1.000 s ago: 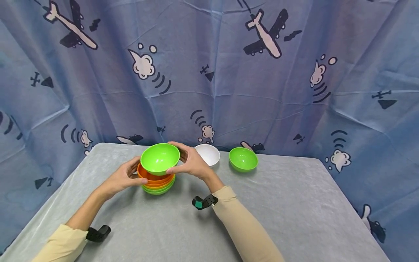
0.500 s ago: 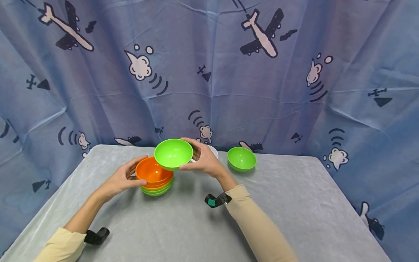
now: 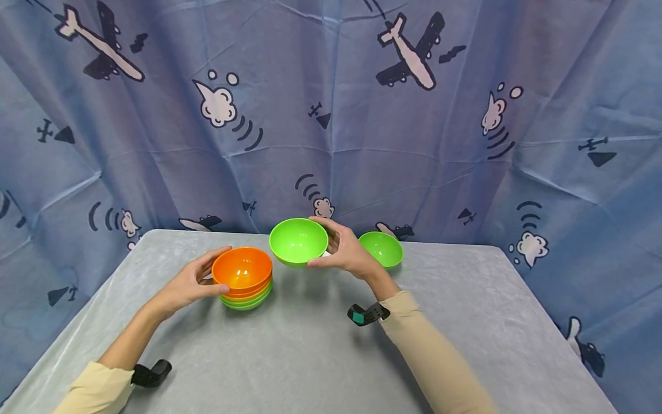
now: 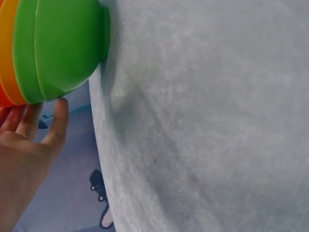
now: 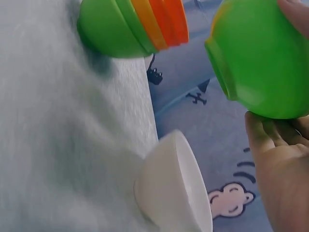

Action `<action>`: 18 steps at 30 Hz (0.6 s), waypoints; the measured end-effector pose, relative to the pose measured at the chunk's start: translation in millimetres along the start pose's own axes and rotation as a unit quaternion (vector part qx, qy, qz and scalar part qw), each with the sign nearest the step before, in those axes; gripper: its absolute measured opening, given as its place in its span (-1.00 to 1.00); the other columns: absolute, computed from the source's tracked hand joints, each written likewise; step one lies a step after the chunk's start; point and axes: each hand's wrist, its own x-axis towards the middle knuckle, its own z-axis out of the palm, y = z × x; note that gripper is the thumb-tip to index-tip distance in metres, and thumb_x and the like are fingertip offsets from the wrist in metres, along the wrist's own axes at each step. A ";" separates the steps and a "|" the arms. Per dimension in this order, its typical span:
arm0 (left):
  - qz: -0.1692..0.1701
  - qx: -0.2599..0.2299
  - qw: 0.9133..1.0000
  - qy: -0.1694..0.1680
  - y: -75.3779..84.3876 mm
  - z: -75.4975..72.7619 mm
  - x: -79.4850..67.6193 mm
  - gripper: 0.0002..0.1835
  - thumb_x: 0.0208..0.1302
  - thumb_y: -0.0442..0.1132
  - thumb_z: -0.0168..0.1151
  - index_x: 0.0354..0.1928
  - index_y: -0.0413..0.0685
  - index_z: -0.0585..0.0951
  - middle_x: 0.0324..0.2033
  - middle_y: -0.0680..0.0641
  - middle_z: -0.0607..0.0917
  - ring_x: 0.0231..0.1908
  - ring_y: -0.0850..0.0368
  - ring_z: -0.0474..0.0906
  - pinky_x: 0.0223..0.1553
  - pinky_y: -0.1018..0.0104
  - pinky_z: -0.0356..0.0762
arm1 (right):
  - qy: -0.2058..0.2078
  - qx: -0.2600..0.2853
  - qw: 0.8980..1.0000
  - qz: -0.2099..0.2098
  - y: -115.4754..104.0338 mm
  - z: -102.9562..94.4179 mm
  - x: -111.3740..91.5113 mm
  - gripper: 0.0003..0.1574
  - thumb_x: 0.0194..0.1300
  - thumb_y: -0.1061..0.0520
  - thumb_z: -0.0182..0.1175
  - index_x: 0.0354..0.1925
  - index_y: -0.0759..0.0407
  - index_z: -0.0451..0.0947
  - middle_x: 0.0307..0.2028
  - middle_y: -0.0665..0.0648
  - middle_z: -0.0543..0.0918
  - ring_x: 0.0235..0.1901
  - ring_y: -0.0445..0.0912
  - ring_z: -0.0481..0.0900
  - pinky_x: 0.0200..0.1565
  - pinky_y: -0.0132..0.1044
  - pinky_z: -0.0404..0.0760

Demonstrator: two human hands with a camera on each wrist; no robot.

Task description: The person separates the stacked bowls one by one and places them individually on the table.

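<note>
In the head view my right hand point(image 3: 349, 248) grips a bright green bowl point(image 3: 298, 241) by its right side, thumb near and fingers behind. The bowl is held above the table, right of a stack of nested bowls. That stack has an orange bowl point(image 3: 242, 269) on top and green bowls point(image 4: 67, 48) at the bottom. My left hand point(image 3: 190, 284) holds the stack's left side, thumb at the near side and fingers behind. A white bowl point(image 5: 166, 186), mostly hidden in the head view, sits upright below the held bowl in the right wrist view.
Another green bowl point(image 3: 381, 249) stands at the back of the grey-covered table point(image 3: 465, 333), right of my right hand. A blue curtain point(image 3: 331, 115) printed with airplanes hangs behind the table's far edge.
My right hand has lifted the green bowl off the stack's top and carried it to the right, baring the orange bowl. My left hand stays at the stack.
</note>
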 end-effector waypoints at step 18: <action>-0.003 0.000 1.000 -0.002 2.0 0.4 -1.4 -0.16 0.31 -0.34 0.37 0.55 -0.22 0.17 0.47 -0.27 0.25 0.44 -0.39 0.08 0.31 -0.44 0.06 | 0.049 -0.058 0.997 0.031 -4.8 -52.8 -36.7 0.14 -0.05 0.45 0.57 0.45 0.34 0.26 0.35 0.28 0.36 0.28 0.12 0.41 0.21 -0.15 0.50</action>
